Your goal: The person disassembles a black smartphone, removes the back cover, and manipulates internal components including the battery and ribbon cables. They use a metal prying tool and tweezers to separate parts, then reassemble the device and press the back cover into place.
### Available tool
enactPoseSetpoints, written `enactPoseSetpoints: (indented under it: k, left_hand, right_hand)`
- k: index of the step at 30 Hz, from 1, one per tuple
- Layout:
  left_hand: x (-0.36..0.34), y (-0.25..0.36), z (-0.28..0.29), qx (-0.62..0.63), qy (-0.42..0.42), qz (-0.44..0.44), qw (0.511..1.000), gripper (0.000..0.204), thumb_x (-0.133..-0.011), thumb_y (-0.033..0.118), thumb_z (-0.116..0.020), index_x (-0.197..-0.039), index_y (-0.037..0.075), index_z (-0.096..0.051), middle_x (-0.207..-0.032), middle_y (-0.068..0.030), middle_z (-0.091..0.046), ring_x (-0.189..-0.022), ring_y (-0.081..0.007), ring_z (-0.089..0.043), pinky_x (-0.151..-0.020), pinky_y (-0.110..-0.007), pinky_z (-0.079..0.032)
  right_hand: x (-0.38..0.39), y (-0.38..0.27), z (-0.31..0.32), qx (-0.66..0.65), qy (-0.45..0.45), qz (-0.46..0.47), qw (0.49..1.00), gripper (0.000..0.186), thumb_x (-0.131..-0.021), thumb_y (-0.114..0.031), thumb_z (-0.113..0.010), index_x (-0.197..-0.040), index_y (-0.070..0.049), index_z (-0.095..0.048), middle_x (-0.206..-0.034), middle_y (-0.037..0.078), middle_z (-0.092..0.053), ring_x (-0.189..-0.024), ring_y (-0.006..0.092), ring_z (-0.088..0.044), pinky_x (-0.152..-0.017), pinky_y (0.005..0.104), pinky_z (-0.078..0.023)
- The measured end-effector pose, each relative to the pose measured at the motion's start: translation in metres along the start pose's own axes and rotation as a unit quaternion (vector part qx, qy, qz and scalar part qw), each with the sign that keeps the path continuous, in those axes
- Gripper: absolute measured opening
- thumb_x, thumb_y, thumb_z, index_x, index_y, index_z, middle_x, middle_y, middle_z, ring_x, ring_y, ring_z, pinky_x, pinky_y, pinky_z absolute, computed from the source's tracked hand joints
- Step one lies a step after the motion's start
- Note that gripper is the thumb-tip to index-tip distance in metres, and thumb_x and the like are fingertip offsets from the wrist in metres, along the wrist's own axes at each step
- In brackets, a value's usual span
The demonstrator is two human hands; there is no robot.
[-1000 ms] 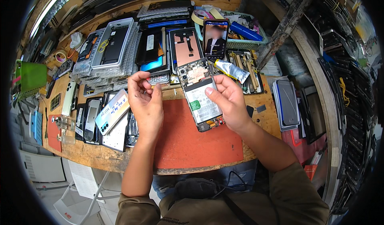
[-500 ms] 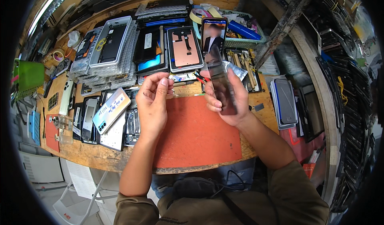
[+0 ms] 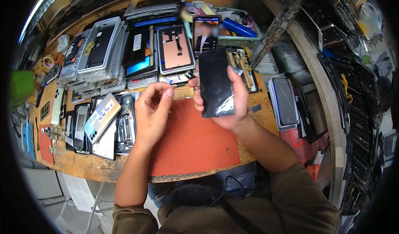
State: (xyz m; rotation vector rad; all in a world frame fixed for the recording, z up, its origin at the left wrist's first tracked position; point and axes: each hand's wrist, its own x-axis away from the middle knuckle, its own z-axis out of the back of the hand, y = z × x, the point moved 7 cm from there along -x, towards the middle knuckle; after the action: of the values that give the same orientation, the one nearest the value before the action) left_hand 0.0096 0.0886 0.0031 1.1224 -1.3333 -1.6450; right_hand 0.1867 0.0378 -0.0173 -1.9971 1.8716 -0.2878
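Observation:
My right hand is wrapped round a phone with a dark glossy screen, thumb along its right edge and fingertips at the left. The screen faces me, tilted upright, with a bright reflection near its bottom. To the left, my left hand is raised with its fingers curled in and the thumb near the index finger; nothing shows between them. Both hands are above the orange-red work mat. Behind the held phone, another phone with a lit screen stands propped up.
Left of the mat lie a phone with handwriting on its back and an opened phone. At the back are bubble-wrapped stacks, a copper-coloured phone part in a tray and a green basket. A wooden post slants at the right.
My right hand has turned the phone from nearly edge-on so its dark screen now faces me. The whole view has shifted, with the bench appearing further left. My left hand keeps its curled pose.

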Motion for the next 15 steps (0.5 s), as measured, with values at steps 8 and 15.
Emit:
enactPoseSetpoints:
  k: [8, 15]
  left_hand:
    - [0.033, 0.046, -0.039, -0.239, -0.047, -0.291, 0.925, 0.031, -0.077, 0.021, -0.091, -0.104, 0.01, -0.079, -0.107, -0.0085, -0.061, -0.102, -0.0297, -0.055, -0.091, -0.044, -0.046]
    - [0.026, 0.033, -0.038, -0.119, -0.102, -0.195, 0.968, 0.021, -0.081, 0.021, -0.091, -0.097, 0.012, -0.081, -0.111, -0.0093, -0.057, -0.111, -0.0269, -0.053, -0.099, -0.043, -0.045]
  right_hand:
    - [-0.003, 0.009, 0.014, 0.06, 0.017, 0.003, 0.998, 0.071, -0.112, -0.067, -0.03, -0.141, -0.008, -0.057, -0.126, 0.022, -0.071, -0.106, 0.0323, -0.076, -0.094, 0.0441, -0.062]
    - [0.002, 0.017, -0.001, 0.101, 0.033, 0.0, 0.994, 0.08, -0.112, -0.067, -0.027, -0.128, 0.002, -0.063, -0.115, 0.018, -0.074, -0.105, 0.0256, -0.073, -0.097, 0.0409, -0.059]
